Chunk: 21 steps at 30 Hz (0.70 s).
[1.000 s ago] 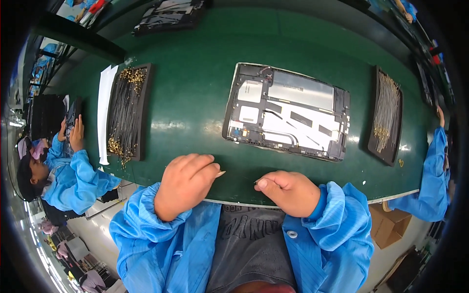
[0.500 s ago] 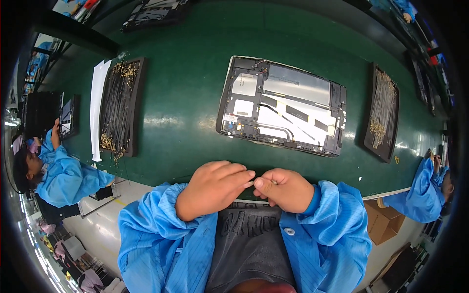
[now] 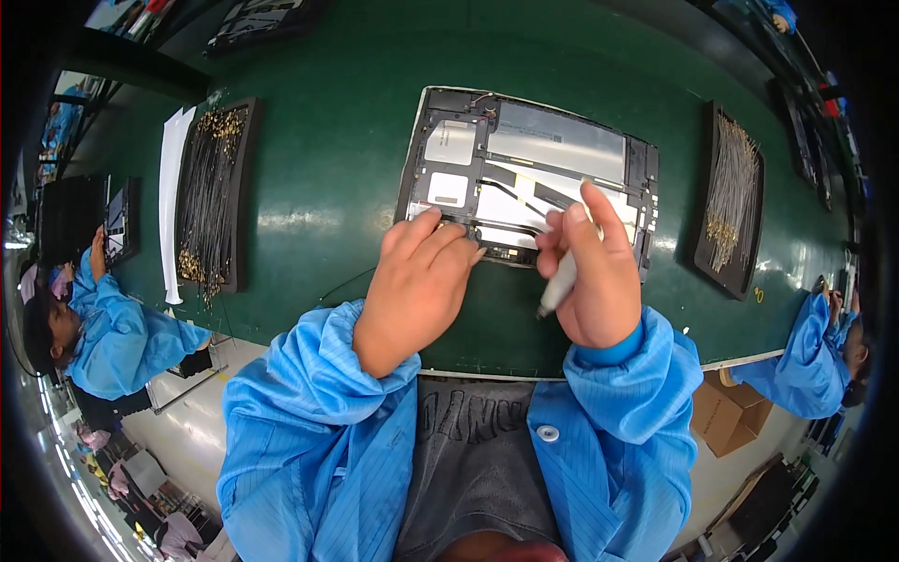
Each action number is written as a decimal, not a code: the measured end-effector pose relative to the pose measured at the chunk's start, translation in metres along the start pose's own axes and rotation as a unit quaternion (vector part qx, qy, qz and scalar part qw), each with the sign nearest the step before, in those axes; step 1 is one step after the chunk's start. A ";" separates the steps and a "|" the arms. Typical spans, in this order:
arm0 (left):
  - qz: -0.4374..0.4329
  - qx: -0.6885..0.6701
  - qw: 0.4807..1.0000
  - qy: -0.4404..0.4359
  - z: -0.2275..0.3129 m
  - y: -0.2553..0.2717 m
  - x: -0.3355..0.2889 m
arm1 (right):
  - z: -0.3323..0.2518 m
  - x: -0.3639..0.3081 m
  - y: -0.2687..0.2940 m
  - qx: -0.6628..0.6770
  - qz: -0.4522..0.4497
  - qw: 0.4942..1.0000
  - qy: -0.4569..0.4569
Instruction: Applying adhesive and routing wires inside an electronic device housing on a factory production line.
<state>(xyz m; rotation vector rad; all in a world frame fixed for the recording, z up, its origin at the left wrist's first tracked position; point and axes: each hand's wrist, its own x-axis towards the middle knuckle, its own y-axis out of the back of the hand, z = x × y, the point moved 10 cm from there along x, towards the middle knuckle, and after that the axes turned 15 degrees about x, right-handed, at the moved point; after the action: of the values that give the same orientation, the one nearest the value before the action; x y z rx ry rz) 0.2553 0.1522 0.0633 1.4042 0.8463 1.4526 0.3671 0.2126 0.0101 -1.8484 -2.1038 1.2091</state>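
Cables (image 3: pixel 211 192) are held in two trays (image 3: pixel 243 192); a white tool (image 3: pixel 560 285), slanted with its dark end lower-left, is clasped by the right hand (image 3: pixel 604 281); the left hand's (image 3: pixel 417 288) grip cannot be told

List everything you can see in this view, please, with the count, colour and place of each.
Table: one, green, centre
Opened flat device: one, black and silver, centre
Trays: two, dark, table's left and right
Thin cables: too many to count, grey to black with gold ends, in trays
Strip: one, white, beside left tray
Far device: one, dark, table's far left
Cardboard box: one, brown, lower right
Co-workers: at least two, blue clothing, far left and right
Pen-like tool: one, whitish, blurred, in right hand
Right hand: one, bare, near device
Left hand: one, bare, device's near edge
Sleeves: two, blue, below hands
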 end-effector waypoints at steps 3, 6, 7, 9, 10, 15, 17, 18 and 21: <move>-0.014 -0.015 1.000 0.003 0.000 -0.002 0.002 | -0.009 0.007 -0.004 -0.013 -0.024 0.998 0.065; -0.026 -0.023 0.999 -0.008 0.002 -0.001 0.005 | -0.020 0.001 -0.004 -0.098 -0.030 0.979 0.174; -0.027 -0.024 0.999 -0.008 0.003 -0.001 0.006 | -0.025 -0.004 -0.007 -0.152 -0.044 0.956 0.246; -0.042 -0.015 0.999 -0.012 0.004 -0.003 0.007 | -0.023 -0.006 -0.010 -0.182 -0.058 0.938 0.289; -0.043 -0.015 0.999 -0.012 0.004 -0.003 0.007 | -0.024 -0.008 -0.013 -0.172 -0.079 0.933 0.305; -0.032 0.002 0.999 -0.009 0.004 -0.003 0.005 | -0.022 -0.016 -0.024 -0.176 -0.146 0.897 0.378; -0.032 0.000 0.999 -0.010 0.004 -0.003 0.006 | -0.021 -0.015 -0.022 -0.178 -0.144 0.897 0.377; -0.033 -0.002 0.999 -0.011 0.004 -0.002 0.005 | -0.021 -0.015 -0.021 -0.180 -0.141 0.898 0.377; -0.027 -0.007 1.000 -0.010 0.003 -0.001 0.005 | -0.022 -0.017 -0.023 -0.177 -0.141 0.893 0.388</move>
<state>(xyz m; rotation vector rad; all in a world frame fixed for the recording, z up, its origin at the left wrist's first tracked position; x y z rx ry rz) 0.2589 0.1565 0.0639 1.3724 0.8543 1.3990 0.3650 0.2098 0.0454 -1.6428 -2.0438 -0.0271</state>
